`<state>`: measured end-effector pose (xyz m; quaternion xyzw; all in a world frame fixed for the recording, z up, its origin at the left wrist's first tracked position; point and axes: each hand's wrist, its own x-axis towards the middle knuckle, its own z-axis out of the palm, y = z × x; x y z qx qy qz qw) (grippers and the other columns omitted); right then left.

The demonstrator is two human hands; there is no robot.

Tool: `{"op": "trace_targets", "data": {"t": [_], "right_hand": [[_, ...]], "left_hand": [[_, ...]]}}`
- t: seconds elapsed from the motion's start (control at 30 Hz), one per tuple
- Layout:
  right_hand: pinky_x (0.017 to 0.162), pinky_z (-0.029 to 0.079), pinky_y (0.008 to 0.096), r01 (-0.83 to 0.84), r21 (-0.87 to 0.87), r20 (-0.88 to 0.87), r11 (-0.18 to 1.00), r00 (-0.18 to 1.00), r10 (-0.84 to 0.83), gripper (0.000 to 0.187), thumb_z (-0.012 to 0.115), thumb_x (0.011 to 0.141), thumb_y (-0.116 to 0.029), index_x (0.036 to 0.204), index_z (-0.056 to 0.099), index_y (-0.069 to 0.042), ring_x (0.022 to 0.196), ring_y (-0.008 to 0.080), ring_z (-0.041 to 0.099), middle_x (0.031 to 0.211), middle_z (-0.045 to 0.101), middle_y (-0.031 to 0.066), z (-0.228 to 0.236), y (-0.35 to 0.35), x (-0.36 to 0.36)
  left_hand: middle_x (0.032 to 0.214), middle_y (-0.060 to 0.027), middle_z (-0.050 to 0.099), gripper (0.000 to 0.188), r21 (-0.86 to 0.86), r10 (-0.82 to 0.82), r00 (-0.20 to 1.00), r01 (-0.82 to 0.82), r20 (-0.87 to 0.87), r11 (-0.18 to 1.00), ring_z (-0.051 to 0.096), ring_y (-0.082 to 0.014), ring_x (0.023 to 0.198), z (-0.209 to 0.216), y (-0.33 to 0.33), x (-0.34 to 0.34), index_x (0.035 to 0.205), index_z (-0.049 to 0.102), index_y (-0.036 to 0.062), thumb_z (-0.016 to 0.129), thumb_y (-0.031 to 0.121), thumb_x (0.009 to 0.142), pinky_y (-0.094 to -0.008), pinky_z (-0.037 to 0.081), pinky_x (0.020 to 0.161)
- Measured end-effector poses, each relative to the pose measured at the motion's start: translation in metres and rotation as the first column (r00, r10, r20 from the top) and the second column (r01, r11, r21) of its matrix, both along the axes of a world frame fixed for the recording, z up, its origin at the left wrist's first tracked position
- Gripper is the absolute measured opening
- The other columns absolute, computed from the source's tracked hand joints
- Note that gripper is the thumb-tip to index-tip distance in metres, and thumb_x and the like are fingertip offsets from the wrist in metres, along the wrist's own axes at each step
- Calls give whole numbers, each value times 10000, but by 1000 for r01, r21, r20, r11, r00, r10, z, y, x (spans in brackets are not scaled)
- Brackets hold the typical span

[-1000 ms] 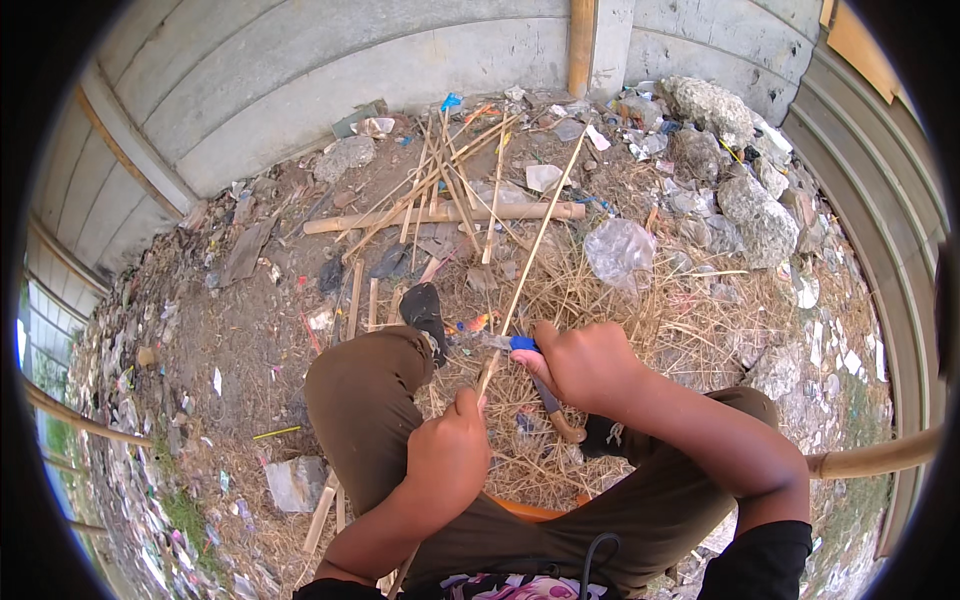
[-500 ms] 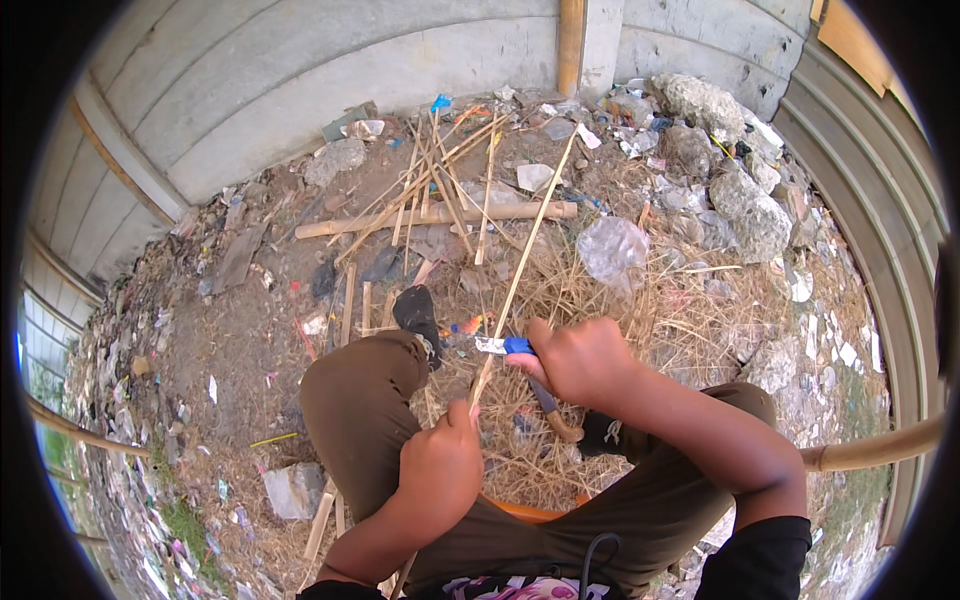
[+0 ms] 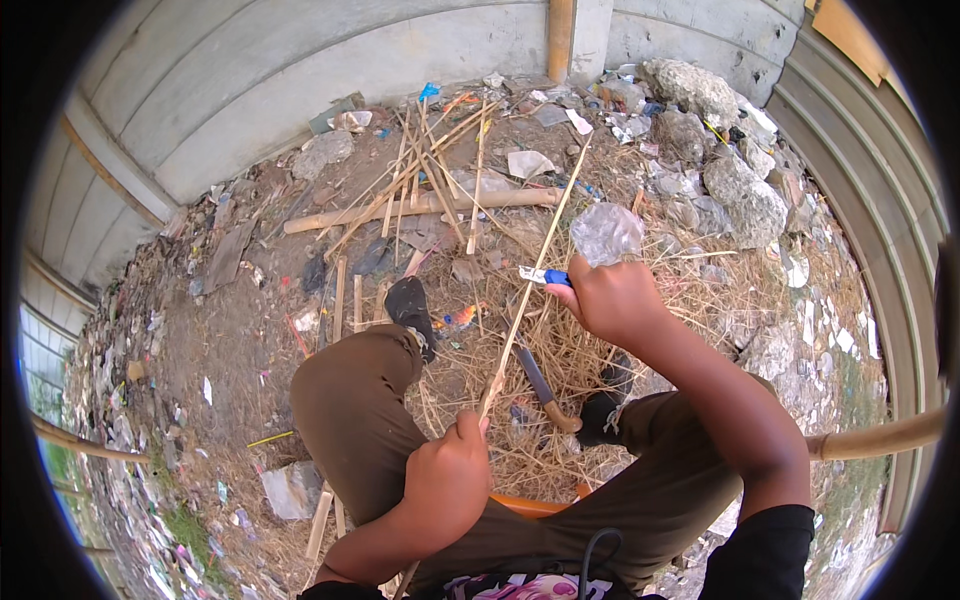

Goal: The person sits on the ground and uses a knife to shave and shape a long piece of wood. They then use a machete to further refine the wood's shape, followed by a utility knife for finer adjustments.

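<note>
A long thin bamboo strip slants up and away from my lap. My left hand is closed round its near part, in front of my left knee. Farther along, my right hand grips a blue-handled utility knife, its pale blade end lying across the strip. On the ground below the strip, a machete with a curved wooden handle lies beside my right shoe, touched by neither hand.
Several bamboo strips lie crossed over a thick bamboo pole. Straw-like shavings cover the ground between my feet. Concrete chunks and a clear plastic bag lie to the right. A grey wall stands behind.
My right hand and the knife have moved away from me along the strip, farther from my left hand. My left hand still holds the strip, and more of the machete shows.
</note>
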<state>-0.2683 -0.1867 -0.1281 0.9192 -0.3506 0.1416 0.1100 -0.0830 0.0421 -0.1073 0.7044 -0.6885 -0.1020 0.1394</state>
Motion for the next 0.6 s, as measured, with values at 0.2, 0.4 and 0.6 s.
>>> {"op": "trace_targets", "data": {"t": [0.2, 0.4, 0.6], "right_hand": [[373, 430, 348, -37, -71, -6, 997, 999, 37, 513, 471, 1010, -530, 768, 560, -87, 377, 210, 565, 448, 524, 11, -7, -7, 9], [405, 491, 385, 451, -23, 20, 892, 892, -451, 573, 381, 1055, -502, 802, 645, -61, 462, 251, 652, 585, 658, 105, 18, -70, -49], [526, 533, 443, 515, 82, 29, 853, 855, -518, 576, 391, 1050, -500, 798, 657, -56, 577, 320, 691, 633, 675, 133, 7, -84, -64]], "left_hand": [[616, -155, 592, 163, -29, 19, 1000, -19, 6, 999, 615, -359, 503, -4, 2, 5, 891, 498, 22, 566, 133, 988, -431, 496, 463], [620, -158, 597, 152, 35, -101, 992, 104, -82, 994, 626, -355, 524, 7, 21, -7, 886, 502, 26, 572, 122, 980, -429, 501, 473], [643, -126, 613, 146, 101, -145, 988, 149, -45, 984, 648, -317, 539, 12, 20, -7, 919, 522, 11, 567, 133, 985, -416, 519, 482]]}}
